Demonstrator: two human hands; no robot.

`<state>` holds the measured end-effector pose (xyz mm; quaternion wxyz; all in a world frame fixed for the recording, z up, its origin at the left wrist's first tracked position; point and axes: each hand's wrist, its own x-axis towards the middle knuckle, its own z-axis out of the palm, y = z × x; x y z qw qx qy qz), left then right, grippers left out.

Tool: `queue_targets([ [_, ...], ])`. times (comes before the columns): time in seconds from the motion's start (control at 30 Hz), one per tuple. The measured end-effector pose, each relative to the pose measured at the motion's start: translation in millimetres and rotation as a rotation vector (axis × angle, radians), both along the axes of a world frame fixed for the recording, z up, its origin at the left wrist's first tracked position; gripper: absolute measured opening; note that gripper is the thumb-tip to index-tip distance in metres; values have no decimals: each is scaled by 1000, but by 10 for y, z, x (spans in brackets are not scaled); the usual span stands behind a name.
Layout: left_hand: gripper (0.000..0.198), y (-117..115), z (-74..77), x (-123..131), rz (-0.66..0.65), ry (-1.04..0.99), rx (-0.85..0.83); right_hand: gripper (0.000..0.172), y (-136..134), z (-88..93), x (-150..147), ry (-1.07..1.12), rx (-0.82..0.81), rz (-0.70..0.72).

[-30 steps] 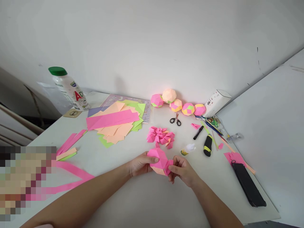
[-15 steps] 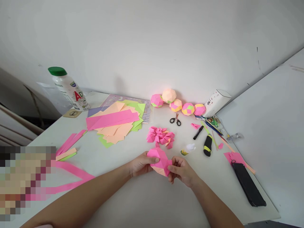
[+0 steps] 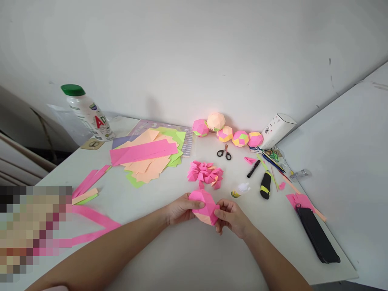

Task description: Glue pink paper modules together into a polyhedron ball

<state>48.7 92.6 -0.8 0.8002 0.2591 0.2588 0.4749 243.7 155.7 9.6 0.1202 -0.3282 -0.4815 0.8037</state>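
Note:
Between my hands, just above the front of the table, is a faceted paper ball [image 3: 202,199], mostly pink with a peach patch on its lower side. My left hand [image 3: 181,209] is closed on its left side, thumb lying across the front. At the right edge, my right hand [image 3: 229,216] pinches a pink part of the same ball between thumb and fingers. Directly beyond it lies a heap of small folded pink paper pieces [image 3: 203,173], with a little peach among them. A small white glue bottle [image 3: 241,189] lies to the right of the heap.
Black-handled scissors [image 3: 224,153] lie behind the heap, before a row of finished paper balls [image 3: 240,138]. Peach, green and pink paper sheets [image 3: 148,161] spread at left, near a white bottle [image 3: 91,117]. A cutter knife [image 3: 265,185], black pen [image 3: 253,169] and phone [image 3: 318,236] lie right.
Both hands keep their hold on the paper ball, almost in the same place. The view has shifted very slightly; everything on the table stays put.

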Motion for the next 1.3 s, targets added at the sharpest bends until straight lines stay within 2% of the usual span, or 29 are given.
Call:
queue_targets([
  [0.17,25,-4,-20,4,-15,-12,-2,29,-6,-27,1,3,19,-44],
  [0.37,47,17,-42,36,31,-128,76,28,-7,-27,3,116,28,-197],
  [0.5,45,18,-6,63,1,-130,103,27,-7,-21,-8,134,46,-263],
  [0.63,39,2,30,94,21,-90,128,29,-31,-25,-26,100,63,-220],
  [0.87,36,-14,-12,124,75,-22,110,32,-44,-60,-47,73,-6,-123],
  [1.0,33,-18,-40,141,70,10,62,29,-30,-86,-48,118,-18,-135],
  [1.1,26,-17,-63,144,56,64,0,34,-32,-100,-47,151,-31,-144],
  [1.2,22,-18,-87,144,47,88,-8,39,-47,-107,-54,177,-28,-139],
  [1.3,18,-22,-109,146,54,90,-14,36,-64,-103,-65,181,-16,-131],
])
